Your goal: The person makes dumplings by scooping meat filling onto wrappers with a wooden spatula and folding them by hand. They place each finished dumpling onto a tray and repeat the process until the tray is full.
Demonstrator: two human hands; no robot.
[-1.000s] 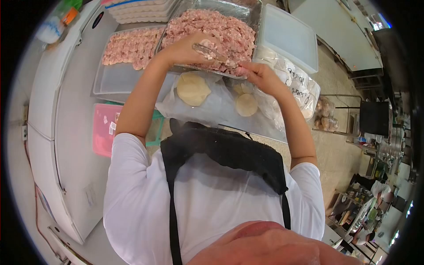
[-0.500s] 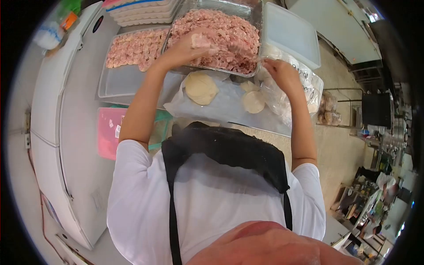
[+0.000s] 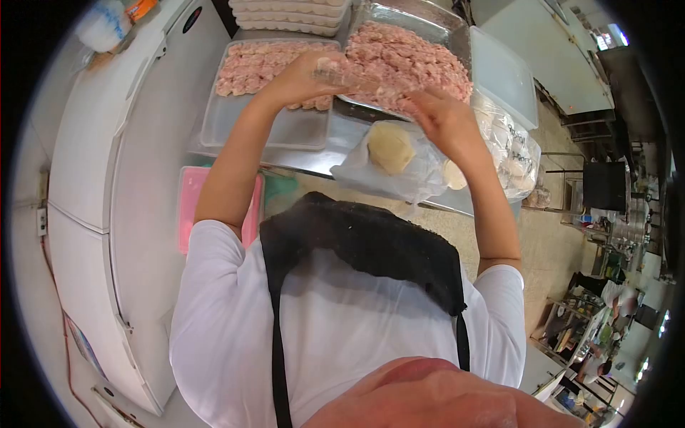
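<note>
My left hand (image 3: 321, 75) is curled at the near left edge of the metal pan (image 3: 446, 27) of pink ground meat (image 3: 407, 53). Motion blurs its fingers, and I cannot make out what lies in them. My right hand (image 3: 446, 118) has its fingers pinched together over the pan's near edge, pointing toward the left hand; what they grip is hidden. Below the hands, a stack of round dough wrappers (image 3: 390, 148) rests on a plastic sheet (image 3: 357, 175). Another pale wrapper (image 3: 454, 175) shows partly beneath my right forearm. To the left, a tray (image 3: 264, 132) holds rows of meat dumplings (image 3: 250, 64).
Stacked white trays (image 3: 285, 18) stand behind the dumpling tray. At the right are a translucent lid (image 3: 503, 75) and plastic-wrapped packs (image 3: 510, 153). A pink container (image 3: 196, 196) sits low at the left beside a white refrigerator (image 3: 153, 178). People are in the far right background.
The view has turned, so the table's things appear farther right. My right hand has come in from the pan's right edge toward my left hand, which stays curled beside the meat.
</note>
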